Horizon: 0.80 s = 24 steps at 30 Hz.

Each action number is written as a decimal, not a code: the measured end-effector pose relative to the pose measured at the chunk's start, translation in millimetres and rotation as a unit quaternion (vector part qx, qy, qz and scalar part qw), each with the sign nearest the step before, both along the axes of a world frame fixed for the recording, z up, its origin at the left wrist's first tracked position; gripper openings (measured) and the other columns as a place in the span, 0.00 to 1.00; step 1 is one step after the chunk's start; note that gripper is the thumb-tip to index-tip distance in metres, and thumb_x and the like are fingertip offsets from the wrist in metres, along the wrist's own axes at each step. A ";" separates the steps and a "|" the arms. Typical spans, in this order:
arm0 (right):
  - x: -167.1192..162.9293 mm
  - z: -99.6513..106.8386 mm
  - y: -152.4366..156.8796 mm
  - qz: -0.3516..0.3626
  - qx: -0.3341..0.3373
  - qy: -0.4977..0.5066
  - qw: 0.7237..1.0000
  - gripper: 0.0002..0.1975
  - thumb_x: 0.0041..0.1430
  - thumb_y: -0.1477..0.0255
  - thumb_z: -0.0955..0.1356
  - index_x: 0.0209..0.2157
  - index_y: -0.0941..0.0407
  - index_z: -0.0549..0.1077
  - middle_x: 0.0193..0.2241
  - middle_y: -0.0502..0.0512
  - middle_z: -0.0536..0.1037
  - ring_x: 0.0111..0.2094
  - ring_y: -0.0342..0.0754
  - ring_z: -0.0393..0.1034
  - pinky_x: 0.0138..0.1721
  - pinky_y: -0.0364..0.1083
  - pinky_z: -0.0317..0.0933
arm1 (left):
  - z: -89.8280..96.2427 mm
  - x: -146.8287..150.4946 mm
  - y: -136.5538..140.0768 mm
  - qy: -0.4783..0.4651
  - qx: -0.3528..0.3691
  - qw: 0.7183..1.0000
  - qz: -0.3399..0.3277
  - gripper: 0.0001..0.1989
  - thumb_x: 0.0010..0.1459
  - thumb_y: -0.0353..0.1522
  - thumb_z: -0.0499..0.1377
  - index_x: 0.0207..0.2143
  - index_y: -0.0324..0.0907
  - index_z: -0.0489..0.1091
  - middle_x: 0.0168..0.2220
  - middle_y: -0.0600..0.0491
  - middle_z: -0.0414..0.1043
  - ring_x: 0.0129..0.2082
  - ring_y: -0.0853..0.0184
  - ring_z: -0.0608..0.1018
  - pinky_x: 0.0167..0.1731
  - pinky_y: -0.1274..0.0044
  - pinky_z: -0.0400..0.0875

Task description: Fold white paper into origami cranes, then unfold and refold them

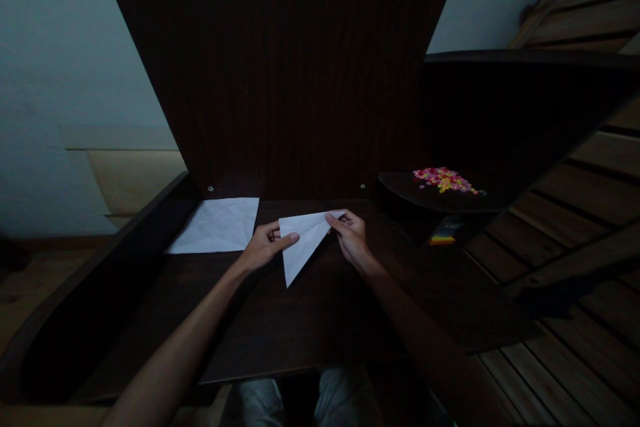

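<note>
Between my two hands is a white sheet of paper folded into a triangle, held up over the dark desk with one corner pointing down. My left hand grips its left edge, thumb on the near face and fingers behind. At the upper right corner, my right hand pinches the paper between thumb and fingers. Left of my left hand, a creased white sheet lies flat on the desk.
A dark wooden desk has a tall back panel and a raised left side. On a small shelf at right lies a pile of colourful small pieces. Below it sits a rainbow-striped item. Wooden slats stand at far right.
</note>
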State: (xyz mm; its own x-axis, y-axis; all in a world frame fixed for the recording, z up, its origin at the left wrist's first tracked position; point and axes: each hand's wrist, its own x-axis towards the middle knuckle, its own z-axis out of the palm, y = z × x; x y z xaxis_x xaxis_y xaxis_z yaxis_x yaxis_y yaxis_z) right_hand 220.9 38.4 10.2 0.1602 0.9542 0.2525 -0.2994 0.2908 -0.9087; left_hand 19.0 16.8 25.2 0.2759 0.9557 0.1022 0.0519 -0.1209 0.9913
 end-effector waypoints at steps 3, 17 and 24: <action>-4.7 -3.2 -1.8 0.041 -0.027 0.031 0.998 0.15 0.38 0.63 0.77 0.29 0.54 0.75 0.29 0.52 0.79 0.31 0.48 0.72 0.33 0.47 0.67 | -5.0 3.3 0.7 -0.019 -0.033 0.999 -0.010 0.19 0.44 0.41 0.68 0.36 0.38 0.75 0.35 0.48 0.79 0.32 0.62 0.79 0.33 0.73 0.72; -8.9 -10.9 -4.8 0.154 -0.052 -0.051 0.985 0.17 0.38 0.68 0.76 0.33 0.57 0.76 0.29 0.53 0.80 0.29 0.48 0.74 0.33 0.46 0.67 | -15.3 10.1 5.7 -0.092 -0.094 0.991 -0.008 0.19 0.42 0.43 0.68 0.23 0.33 0.75 0.22 0.48 0.76 0.20 0.66 0.76 0.21 0.76 0.71; -8.5 -15.2 -5.8 0.210 -0.053 -0.052 0.975 0.18 0.41 0.68 0.76 0.35 0.56 0.73 0.28 0.51 0.79 0.24 0.44 0.71 0.25 0.43 0.65 | -14.5 9.5 5.0 -0.121 -0.101 0.987 -0.029 0.18 0.44 0.39 0.68 0.33 0.33 0.74 0.27 0.47 0.77 0.23 0.65 0.77 0.21 0.76 0.74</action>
